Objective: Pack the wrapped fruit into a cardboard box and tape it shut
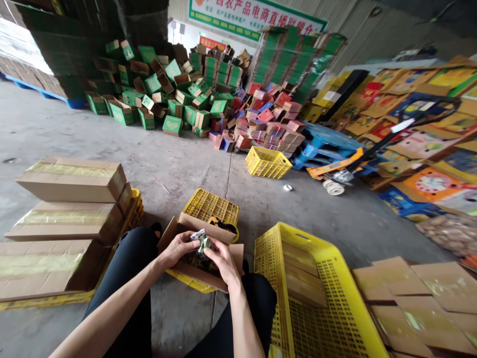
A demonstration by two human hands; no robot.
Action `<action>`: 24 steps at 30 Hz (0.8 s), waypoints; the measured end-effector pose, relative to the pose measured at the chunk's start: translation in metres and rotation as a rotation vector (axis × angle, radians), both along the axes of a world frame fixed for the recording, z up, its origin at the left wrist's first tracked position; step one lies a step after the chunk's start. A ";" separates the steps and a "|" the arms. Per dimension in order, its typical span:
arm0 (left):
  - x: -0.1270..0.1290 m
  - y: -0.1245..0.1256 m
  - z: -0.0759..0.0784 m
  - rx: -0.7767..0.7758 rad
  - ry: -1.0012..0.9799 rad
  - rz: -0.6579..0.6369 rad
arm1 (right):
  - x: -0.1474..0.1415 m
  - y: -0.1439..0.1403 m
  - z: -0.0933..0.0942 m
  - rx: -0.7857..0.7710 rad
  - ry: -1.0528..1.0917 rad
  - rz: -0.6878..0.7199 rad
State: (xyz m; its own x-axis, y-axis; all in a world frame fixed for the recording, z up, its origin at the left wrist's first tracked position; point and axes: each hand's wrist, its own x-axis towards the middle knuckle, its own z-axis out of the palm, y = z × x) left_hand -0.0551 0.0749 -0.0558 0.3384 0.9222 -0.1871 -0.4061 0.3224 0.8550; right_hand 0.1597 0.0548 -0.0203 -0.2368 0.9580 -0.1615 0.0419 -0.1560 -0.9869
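A small clear plastic packet (201, 240) with something green inside is pinched between my two hands. My left hand (180, 247) grips its left edge, and my right hand (222, 258) has its thumb and fingers on the right side. Just beneath is an open cardboard box (203, 276) with its flaps folded out; its contents are mostly hidden by my hands. The box rests on an upturned yellow crate (214, 204) between my knees. A yellow and black tape dispenser (223, 224) lies on the crate behind the box.
Taped cartons (70, 216) are stacked at left. To the right stands a yellow crate (316, 238) with cardboard inside, beside flat cartons (421, 303). Farther off are a small yellow basket (268, 162), a pallet jack (343, 171), blue pallets (328, 139) and heaped green boxes (173, 125).
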 end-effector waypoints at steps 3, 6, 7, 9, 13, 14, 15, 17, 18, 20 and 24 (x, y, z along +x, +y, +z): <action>-0.001 0.000 0.001 0.026 0.022 -0.019 | 0.001 0.000 -0.006 -0.002 0.006 -0.016; 0.000 0.000 0.000 0.007 0.004 -0.023 | 0.001 0.001 -0.012 0.019 0.010 -0.043; 0.001 -0.001 0.000 -0.014 -0.007 -0.024 | 0.001 0.001 -0.014 0.025 0.011 -0.057; 0.001 -0.001 -0.001 -0.055 -0.027 -0.040 | 0.000 0.002 -0.016 0.027 0.023 -0.090; 0.001 -0.004 0.001 -0.051 -0.015 -0.160 | -0.004 0.004 -0.017 0.001 0.093 -0.134; 0.001 -0.004 0.002 -0.028 -0.014 -0.192 | -0.005 0.004 -0.016 -0.006 0.111 -0.140; 0.002 -0.004 0.004 0.001 -0.018 -0.217 | -0.006 0.004 -0.016 -0.011 0.125 -0.142; 0.002 -0.004 0.007 0.070 -0.039 -0.241 | -0.009 0.003 -0.013 -0.016 0.145 -0.140; 0.003 -0.004 0.008 0.100 -0.050 -0.246 | -0.011 0.002 -0.012 -0.017 0.152 -0.136; 0.004 -0.003 0.009 0.131 -0.046 -0.249 | -0.012 0.001 -0.010 -0.020 0.154 -0.128; 0.003 -0.003 0.013 0.144 0.010 -0.235 | -0.009 0.001 -0.008 0.018 0.081 -0.097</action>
State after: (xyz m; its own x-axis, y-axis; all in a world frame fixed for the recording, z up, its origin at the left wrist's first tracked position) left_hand -0.0520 0.0716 -0.0425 0.5454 0.8357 -0.0645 -0.3257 0.2822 0.9024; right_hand 0.1507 0.0554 -0.0285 -0.1548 0.9796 -0.1284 -0.0523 -0.1379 -0.9891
